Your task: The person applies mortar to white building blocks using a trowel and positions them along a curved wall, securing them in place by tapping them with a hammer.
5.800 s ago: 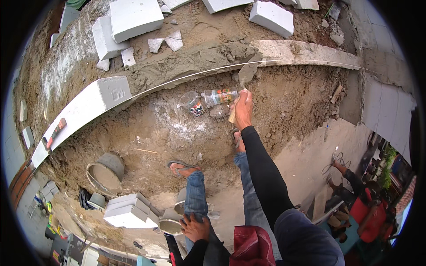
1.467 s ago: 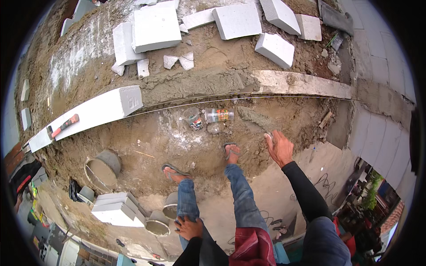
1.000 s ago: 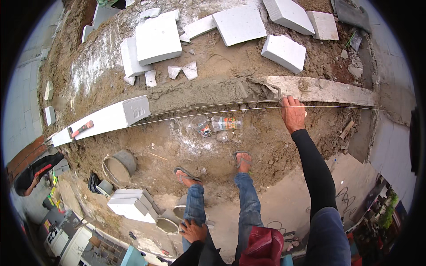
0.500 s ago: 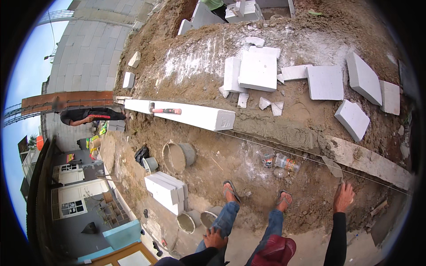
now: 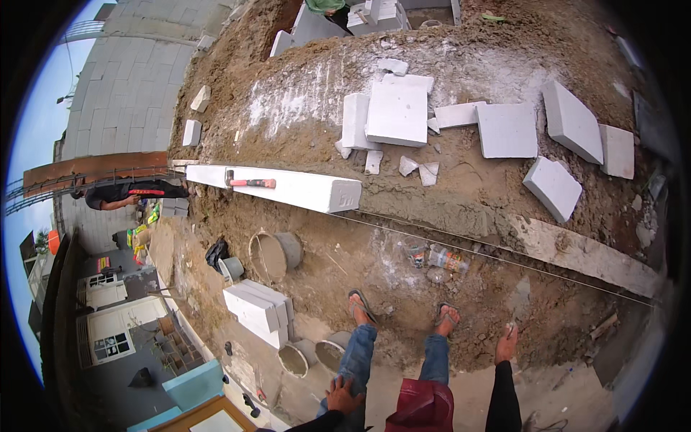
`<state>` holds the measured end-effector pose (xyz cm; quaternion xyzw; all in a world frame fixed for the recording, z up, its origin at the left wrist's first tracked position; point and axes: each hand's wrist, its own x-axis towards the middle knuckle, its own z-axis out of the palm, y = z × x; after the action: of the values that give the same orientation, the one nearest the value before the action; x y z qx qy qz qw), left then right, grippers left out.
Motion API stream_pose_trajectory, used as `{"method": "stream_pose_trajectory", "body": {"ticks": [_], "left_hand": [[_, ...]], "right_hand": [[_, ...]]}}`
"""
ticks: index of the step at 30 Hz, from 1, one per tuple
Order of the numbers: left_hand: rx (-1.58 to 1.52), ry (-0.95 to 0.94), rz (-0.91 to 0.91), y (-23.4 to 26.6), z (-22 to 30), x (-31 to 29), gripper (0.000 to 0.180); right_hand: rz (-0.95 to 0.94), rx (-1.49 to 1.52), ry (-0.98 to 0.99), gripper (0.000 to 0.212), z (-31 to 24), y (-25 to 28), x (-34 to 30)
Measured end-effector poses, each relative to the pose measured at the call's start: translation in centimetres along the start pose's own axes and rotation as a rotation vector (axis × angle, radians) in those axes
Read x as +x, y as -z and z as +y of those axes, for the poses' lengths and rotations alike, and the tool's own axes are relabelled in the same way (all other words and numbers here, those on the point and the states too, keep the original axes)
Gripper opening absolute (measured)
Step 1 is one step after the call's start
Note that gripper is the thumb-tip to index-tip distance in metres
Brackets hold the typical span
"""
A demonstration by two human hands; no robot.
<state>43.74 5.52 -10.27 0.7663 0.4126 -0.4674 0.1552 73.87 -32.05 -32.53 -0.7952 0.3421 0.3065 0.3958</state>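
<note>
A trowel (image 5: 520,297) with a mortar-coated blade is in my right hand (image 5: 506,344), whose fingers wrap round its handle. Its blade points away from me over the soil, short of the taut string line (image 5: 461,243). My left hand (image 5: 344,394) lies on my jeans at the left knee, fingers spread, holding nothing. Beyond the string runs a bed of wet mortar (image 5: 439,212) along a low concrete footing (image 5: 583,252). To its left stands a row of white blocks (image 5: 306,193) with a red-handled hammer (image 5: 252,183) lying on top.
Loose white blocks (image 5: 507,131) and broken pieces lie across the footing. Plastic bottles (image 5: 448,259) sit on the soil before my feet. Mortar buckets (image 5: 276,255) and stacked blocks (image 5: 258,311) stand to the left. One person (image 5: 133,194) stands far left; another (image 5: 327,7) is at the top.
My right hand has drawn back toward me and leftward, bringing the trowel blade away from the footing's edge. My left hand stays on my leg. The whole view has shifted slightly.
</note>
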Motion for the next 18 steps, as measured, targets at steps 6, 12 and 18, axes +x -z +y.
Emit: {"method": "stream_pose_trajectory", "body": {"ticks": [6, 12, 18], "left_hand": [[-0.025, 0.024, 0.031, -1.6, -2.4, -2.0, 0.079], [0.132, -0.153, 0.03, -3.9, -6.1, 0.5, 0.076], [0.077, -0.034, 0.016, -1.6, -1.0, -0.6, 0.076]], "right_hand": [[0.005, 0.104, 0.08, 0.072, -5.8, -9.8, 3.6], [0.038, 0.52, 0.139, 0.054, -9.6, -11.1, 9.3], [0.173, -0.009, 0.268, 0.051, -9.8, -12.2, 8.4]]}}
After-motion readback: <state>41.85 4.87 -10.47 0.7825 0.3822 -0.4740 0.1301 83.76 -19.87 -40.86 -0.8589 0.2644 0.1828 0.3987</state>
